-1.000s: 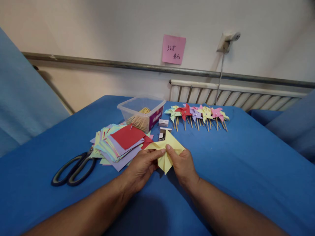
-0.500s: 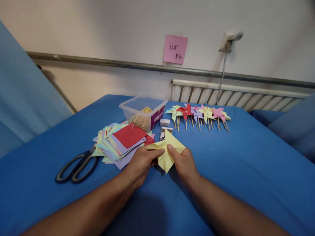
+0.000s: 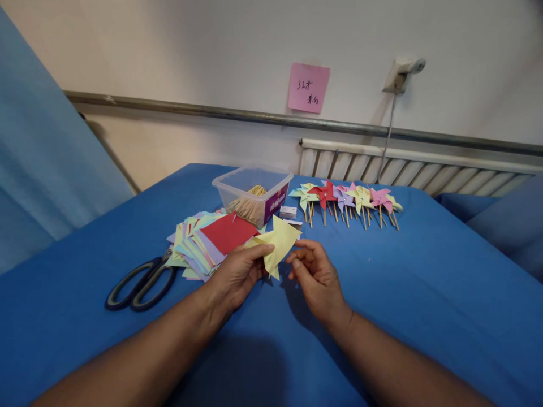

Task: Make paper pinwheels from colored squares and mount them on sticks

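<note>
Above a blue-covered counter (image 3: 403,294), a person's left hand (image 3: 240,274) pinches a folded yellow paper pinwheel (image 3: 280,243) between thumb and fingers; the right hand (image 3: 316,280), loosely open with fingers curled, is just beside the pinwheel's right edge. To the left lie stacked coloured papers (image 3: 229,232) and scissors (image 3: 144,285); beyond are a clear tub (image 3: 278,204) holding sticks (image 3: 251,208) and a row of stick-mounted pinwheels (image 3: 326,195)

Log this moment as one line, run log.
left hand: gripping yellow folded paper | right hand: beside it, loosely curled | nearby: scissors, paper stack, pinwheels
</note>
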The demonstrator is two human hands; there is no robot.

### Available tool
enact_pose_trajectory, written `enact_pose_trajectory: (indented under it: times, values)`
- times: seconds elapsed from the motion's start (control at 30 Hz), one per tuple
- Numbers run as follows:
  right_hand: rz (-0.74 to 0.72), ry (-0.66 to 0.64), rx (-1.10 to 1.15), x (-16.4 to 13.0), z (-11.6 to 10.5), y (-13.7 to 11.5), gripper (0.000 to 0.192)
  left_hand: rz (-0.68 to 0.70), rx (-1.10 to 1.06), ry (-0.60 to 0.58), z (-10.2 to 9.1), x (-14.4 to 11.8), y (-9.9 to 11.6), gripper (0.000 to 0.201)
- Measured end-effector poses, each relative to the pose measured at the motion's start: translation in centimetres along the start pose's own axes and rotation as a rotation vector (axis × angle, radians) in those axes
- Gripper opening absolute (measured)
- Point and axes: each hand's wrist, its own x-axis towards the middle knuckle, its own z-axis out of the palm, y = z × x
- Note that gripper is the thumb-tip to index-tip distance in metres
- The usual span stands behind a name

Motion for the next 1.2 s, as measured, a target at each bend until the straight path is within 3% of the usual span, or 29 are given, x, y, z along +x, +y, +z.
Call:
enact_pose_trajectory:
  times: [0.23, 0.4, 0.53, 0.9, 1.2]
  values:
    - [-0.089, -0.027, -0.139, -0.4, -0.1, -0.5, 0.061, 0.019, -0.022, -0.014, 0.1, 0.0, 0.2, 0.034]
    - [-0.109, -0.155, -0.288, -0.5, -0.3, -0.3, 0.032, 0.018, 0.016, -0.016, -0.1, 0.0, 0.1, 0.027]
    - [-0.053, -0.118, -0.274, -0.3, -0.4, -0.1, 0.012, 0.031, 0.017, -0.051, 0.1, -0.2, -0.1, 0.024]
    - [0.17, 0.083, -0.153, 0.6, -0.6, 0.5, 0.025, 0.035, 0.195, -0.001, 0.0, -0.2, -1.1, 0.021]
    - [0.173, 0.114, -0.182, 0.7, -0.4, 0.3, 0.025, 0.011, 0.219, -0.013, 0.0, -0.2, -1.3, 0.028]
